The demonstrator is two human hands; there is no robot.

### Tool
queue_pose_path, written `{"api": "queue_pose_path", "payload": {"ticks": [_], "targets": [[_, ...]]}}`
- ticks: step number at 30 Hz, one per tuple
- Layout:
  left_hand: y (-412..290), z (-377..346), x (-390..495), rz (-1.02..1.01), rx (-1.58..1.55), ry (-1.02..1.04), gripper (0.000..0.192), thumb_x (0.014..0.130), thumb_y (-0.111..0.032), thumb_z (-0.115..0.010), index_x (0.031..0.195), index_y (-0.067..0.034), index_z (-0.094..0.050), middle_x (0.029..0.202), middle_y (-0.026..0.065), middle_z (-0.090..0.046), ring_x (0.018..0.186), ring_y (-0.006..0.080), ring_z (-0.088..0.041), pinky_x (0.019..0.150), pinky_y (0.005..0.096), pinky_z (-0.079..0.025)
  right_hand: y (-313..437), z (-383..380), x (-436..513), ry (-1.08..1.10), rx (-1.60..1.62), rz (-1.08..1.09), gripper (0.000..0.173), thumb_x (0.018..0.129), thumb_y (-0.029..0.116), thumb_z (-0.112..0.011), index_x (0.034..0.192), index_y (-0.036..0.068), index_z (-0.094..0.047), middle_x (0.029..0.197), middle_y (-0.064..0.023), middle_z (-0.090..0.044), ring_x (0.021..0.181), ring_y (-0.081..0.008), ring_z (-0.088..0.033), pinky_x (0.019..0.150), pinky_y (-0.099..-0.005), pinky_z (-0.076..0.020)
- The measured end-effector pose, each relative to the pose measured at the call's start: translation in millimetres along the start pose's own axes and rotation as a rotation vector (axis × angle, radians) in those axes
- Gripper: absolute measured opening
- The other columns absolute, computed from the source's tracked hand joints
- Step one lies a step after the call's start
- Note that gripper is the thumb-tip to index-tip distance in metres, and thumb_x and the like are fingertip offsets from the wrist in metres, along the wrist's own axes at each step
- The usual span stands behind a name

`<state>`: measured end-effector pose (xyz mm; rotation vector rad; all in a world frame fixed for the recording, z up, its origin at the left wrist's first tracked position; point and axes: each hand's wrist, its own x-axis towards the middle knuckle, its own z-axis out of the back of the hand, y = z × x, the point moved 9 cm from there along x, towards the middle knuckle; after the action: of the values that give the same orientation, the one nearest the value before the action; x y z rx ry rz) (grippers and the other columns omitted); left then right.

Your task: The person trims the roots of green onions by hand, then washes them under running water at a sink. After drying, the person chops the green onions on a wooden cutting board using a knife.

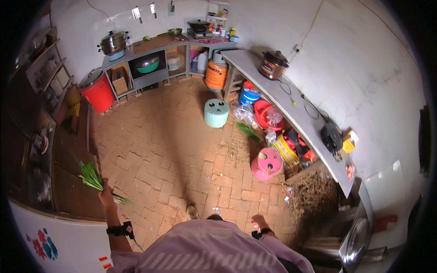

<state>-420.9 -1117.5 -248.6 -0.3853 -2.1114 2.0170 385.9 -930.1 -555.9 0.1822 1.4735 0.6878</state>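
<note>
My left hand (106,196) grips a bunch of long green stalks, which look like scallions or garlic chives (91,175), out to my left. The leaves fan upward above the fist and the thinner ends trail below it, over the brick floor (146,150). My right hand (260,221) hangs low beside my body on the right. A small pale patch shows by its fingers; whether it is a held thing cannot be made out. Both wrists wear black straps.
A teal stool (216,113) and a pink stool (266,163) stand on the floor. An orange gas cylinder (216,75) is by the corner. Along the right runs a grey countertop (290,99) bearing a cooker (273,65). A red bucket (98,91) stands at the left, dry brush (312,192) at right.
</note>
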Motion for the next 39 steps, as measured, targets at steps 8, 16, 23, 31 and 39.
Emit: {"api": "queue_pose_path", "payload": {"ticks": [8, 16, 23, 31, 39], "targets": [[-12.2, -194.0, 183.9, -0.016, 0.144, 0.112, 0.021, 0.097, -0.027, -0.058, 0.093, -0.008, -0.062, 0.063, -0.0053, -0.036, 0.054, 0.0069, -0.031, 0.052, 0.0276, -0.031, 65.5, -39.7, 141.4, -0.016, -0.097, -0.237, 0.008, 0.089, 0.009, -0.055, 0.089, 0.002, -0.06, 0.071, -0.008, -0.056, 0.054, -0.02, -0.051, 0.047, -0.0358, -0.0433], [14.7, -306.2, 372.5, 0.036, 0.288, -0.186, 0.029, 0.091, -0.037, -0.066, 0.092, -0.008, -0.063, 0.066, -0.0054, -0.043, 0.055, 0.0063, -0.038, 0.048, 0.0283, -0.031, 377.1, -81.7, 354.1, 0.107, -0.116, -0.146, 0.017, 0.089, 0.017, -0.048, 0.083, 0.008, -0.061, 0.07, -0.0072, -0.059, 0.059, -0.0223, -0.056, 0.047, -0.0396, -0.0446], [59.0, -334.9, 503.3, 0.249, 0.408, -0.329, 0.029, 0.09, -0.038, -0.066, 0.091, -0.009, -0.064, 0.065, -0.0045, -0.047, 0.054, 0.0074, -0.041, 0.048, 0.029, -0.034, 857.6, -191.9, 502.7, -0.257, -0.948, 0.493, 0.033, 0.087, 0.031, -0.054, 0.085, 0.001, -0.067, 0.084, -0.0184, -0.068, 0.077, -0.0402, -0.065, 0.073, -0.0486, -0.0512], [151.2, -411.6, 703.9, 0.252, 0.529, -0.397, 0.038, 0.089, -0.042, -0.064, 0.098, -0.006, -0.065, 0.073, 0.001, -0.055, 0.057, 0.0142, -0.05, 0.053, 0.0352, -0.043, 1068.4, -385.9, 588.0, 0.081, -0.722, 0.703, 0.02, 0.089, 0.021, -0.054, 0.075, 0.008, -0.06, 0.066, -0.0066, -0.061, 0.054, -0.0213, -0.059, 0.051, -0.0369, -0.0485], [129.7, -547.7, 934.2, 0.154, 0.593, -0.248, 0.038, 0.089, -0.038, -0.065, 0.092, 0.0, -0.06, 0.065, 0.0008, -0.047, 0.055, 0.012, -0.042, 0.049, 0.0342, -0.035, 1114.6, -442.4, 627.3, 0.08, -0.426, 0.048, 0.013, 0.088, 0.009, -0.056, 0.077, 0.003, -0.055, 0.061, -0.0083, -0.053, 0.046, -0.0182, -0.051, 0.037, -0.0312, -0.0413]]}}
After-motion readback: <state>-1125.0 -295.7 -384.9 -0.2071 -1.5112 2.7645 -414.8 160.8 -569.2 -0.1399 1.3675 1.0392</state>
